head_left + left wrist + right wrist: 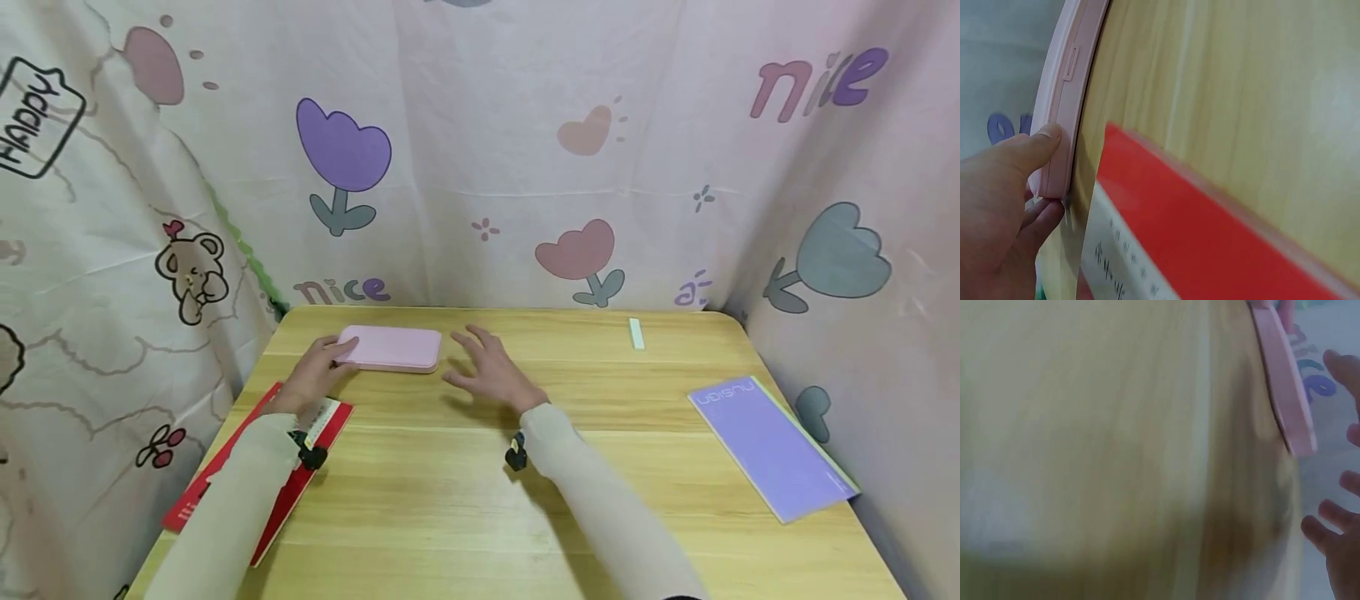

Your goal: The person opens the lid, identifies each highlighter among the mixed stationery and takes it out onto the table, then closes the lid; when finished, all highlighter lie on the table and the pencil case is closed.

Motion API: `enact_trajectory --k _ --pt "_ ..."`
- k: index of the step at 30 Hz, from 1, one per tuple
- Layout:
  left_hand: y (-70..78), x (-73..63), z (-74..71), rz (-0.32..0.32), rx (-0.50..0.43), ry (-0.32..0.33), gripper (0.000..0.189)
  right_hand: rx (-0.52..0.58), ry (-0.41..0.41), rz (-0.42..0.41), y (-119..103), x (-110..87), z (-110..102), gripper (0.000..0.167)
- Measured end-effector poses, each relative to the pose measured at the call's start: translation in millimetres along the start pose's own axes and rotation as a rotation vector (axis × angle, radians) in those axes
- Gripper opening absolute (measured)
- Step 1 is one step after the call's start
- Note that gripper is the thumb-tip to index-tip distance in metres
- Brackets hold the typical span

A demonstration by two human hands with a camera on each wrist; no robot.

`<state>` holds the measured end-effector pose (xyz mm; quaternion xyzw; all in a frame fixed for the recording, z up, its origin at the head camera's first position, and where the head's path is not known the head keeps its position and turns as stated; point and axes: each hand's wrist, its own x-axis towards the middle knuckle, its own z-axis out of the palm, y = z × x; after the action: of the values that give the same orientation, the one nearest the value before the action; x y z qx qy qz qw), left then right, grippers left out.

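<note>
A pink pencil case (393,348) with rounded corners lies flat near the table's far edge. My left hand (318,371) pinches its left end; the left wrist view shows the thumb (1047,139) on the case's side, near a small clasp, and fingers around the end. Off the case's right end, my right hand (491,371) hovers with fingers spread, holding nothing. In the right wrist view its fingers (1319,534) stand apart from the case (1288,387). Beneath my left wrist lies a red book (288,517) with a white label strip, partly hidden by the sleeve.
On the right side of the wooden table (420,508) lies a purple notebook (772,450), angled, with a green edge showing. A small white bar (637,333) sits near the far edge. Printed curtains (465,150) hang close behind the table and along its sides.
</note>
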<state>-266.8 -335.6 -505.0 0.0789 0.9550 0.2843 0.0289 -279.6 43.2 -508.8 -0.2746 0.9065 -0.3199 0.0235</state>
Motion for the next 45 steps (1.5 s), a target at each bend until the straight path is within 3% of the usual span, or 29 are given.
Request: enact_trajectory --k 6,10,15,23,32,39,45 --pt "21.6 0.4 22.0 0.044 -0.040 -0.019 0.060 -0.022 -0.063 0.038 -5 12.9 19 0.085" --pt "35.0 -0.2 32.1 0.031 -0.090 -0.035 0.058 -0.087 -0.075 0.019 -3 18.2 23 0.082" --pt "50.1 -1.8 36.5 0.050 -0.105 -0.005 0.048 -0.170 -0.076 -0.049 2 12.9 14 0.071" --pt "80.8 -14.9 39.3 0.096 -0.054 -0.033 0.044 -0.151 -0.097 -0.104 16 -10.3 -8 0.071" --pt "97.3 -50.7 51.9 0.109 -0.068 -0.071 0.043 -0.204 -0.143 -0.193 17 -49.6 -17 0.070" --pt "103.7 -83.0 50.8 0.085 -0.050 -0.074 0.045 -0.226 -0.172 -0.241 5 -74.0 -13 0.070" --pt "104.4 -90.9 44.2 0.138 0.018 -0.107 0.050 -0.211 -0.178 -0.228 -1 -83.0 -8 0.071"
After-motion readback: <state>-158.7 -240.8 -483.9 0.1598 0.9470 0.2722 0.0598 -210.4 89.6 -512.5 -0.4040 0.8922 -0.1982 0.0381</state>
